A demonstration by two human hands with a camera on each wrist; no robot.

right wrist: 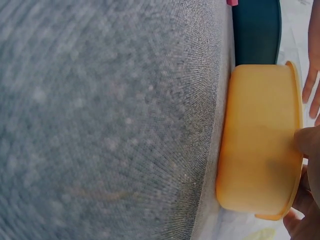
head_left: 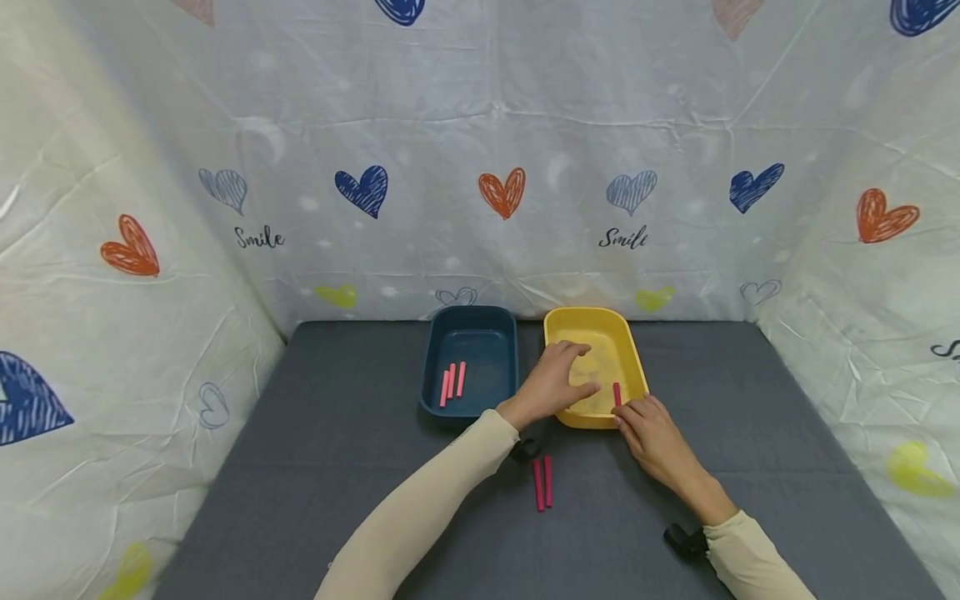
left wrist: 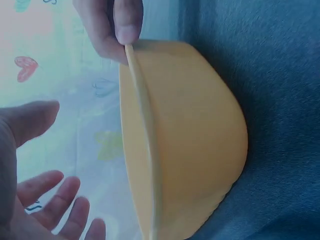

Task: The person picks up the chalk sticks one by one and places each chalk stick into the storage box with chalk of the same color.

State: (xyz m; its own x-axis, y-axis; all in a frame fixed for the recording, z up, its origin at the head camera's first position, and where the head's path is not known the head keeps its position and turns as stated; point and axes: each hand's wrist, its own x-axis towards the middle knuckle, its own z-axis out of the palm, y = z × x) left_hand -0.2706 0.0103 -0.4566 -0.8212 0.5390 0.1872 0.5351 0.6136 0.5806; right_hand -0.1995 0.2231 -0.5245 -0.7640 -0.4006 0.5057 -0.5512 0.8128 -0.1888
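While the right hand (head_left: pixel 662 440) pinches the yellow tray (head_left: pixel 609 354) by its near right rim, apparently for steadiness, the left hand (head_left: pixel 553 379) hovers above, relaxed and empty.

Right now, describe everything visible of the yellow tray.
The yellow tray looks plastic: a rounded rectangle with raised walls and a lip. It sits open side up on gray cloth, right of the blue tray. One crimson stick shows inside. The right hand grips the tray's near-right corner; the left hand hovers above it.
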